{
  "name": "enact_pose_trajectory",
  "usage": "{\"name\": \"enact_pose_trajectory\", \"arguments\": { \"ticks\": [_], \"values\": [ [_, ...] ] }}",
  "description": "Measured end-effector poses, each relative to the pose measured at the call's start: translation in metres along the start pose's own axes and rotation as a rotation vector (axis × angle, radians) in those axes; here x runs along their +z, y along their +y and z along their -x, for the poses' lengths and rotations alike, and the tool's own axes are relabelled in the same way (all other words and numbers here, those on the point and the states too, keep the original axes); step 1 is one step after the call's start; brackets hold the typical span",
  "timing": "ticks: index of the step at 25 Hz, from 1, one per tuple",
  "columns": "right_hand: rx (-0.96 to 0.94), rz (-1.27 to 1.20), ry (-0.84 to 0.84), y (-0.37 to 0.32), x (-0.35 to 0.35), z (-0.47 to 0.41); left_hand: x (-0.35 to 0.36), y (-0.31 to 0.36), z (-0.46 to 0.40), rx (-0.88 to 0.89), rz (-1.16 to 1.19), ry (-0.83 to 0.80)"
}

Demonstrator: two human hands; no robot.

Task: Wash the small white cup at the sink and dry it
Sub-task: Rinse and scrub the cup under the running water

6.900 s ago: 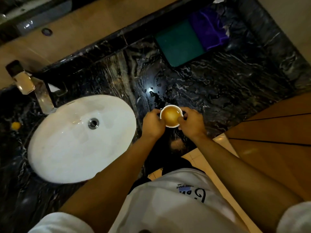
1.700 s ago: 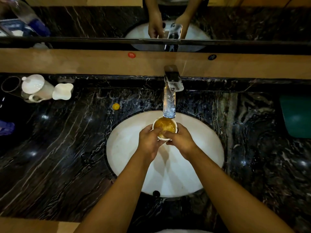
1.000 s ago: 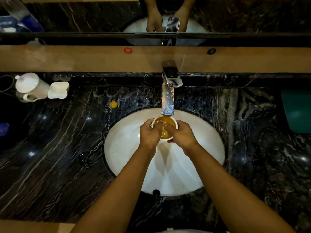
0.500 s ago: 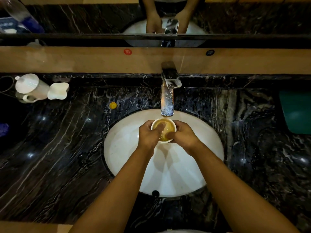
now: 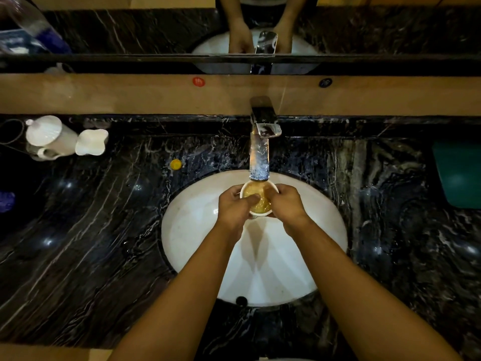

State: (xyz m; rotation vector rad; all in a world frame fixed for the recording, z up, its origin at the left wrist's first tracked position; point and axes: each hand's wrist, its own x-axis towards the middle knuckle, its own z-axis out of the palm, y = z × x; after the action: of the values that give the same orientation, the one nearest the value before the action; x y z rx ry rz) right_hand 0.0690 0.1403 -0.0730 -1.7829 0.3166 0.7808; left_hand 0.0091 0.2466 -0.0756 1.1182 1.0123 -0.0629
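Both hands clasp the small white cup (image 5: 259,198) over the oval white sink (image 5: 325,230). The left hand (image 5: 234,208) wraps its near-left side with the thumb dipped into the rippling amber-looking water inside; the right hand (image 5: 286,204) closes on the opposite wall. Just beyond the grip, a flat chrome faucet (image 5: 261,142) pours into the cup. Glossy, white-veined black marble counter (image 5: 91,243) surrounds the basin; far left of the grip stand a lidded white pot (image 5: 48,134) and a wavy-rimmed white dish (image 5: 91,142).
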Motion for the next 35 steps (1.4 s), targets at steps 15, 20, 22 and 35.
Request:
{"name": "enact_pose_trajectory", "arguments": {
  "ticks": [15,20,22,35],
  "values": [
    [-0.068,0.096,0.038,0.012,0.000,-0.007,-0.003,0.006,-0.011,-0.041,0.037,-0.063],
    [-0.031,-0.095,0.069,0.015,0.003,-0.006,0.008,-0.003,-0.010,0.016,0.068,-0.034],
    [-0.008,-0.161,-0.002,0.013,0.000,-0.004,0.009,-0.004,-0.014,0.074,0.010,0.040],
    [0.009,-0.067,-0.052,0.011,0.000,-0.011,-0.008,-0.004,-0.024,0.027,-0.019,-0.144]
  ]
}}
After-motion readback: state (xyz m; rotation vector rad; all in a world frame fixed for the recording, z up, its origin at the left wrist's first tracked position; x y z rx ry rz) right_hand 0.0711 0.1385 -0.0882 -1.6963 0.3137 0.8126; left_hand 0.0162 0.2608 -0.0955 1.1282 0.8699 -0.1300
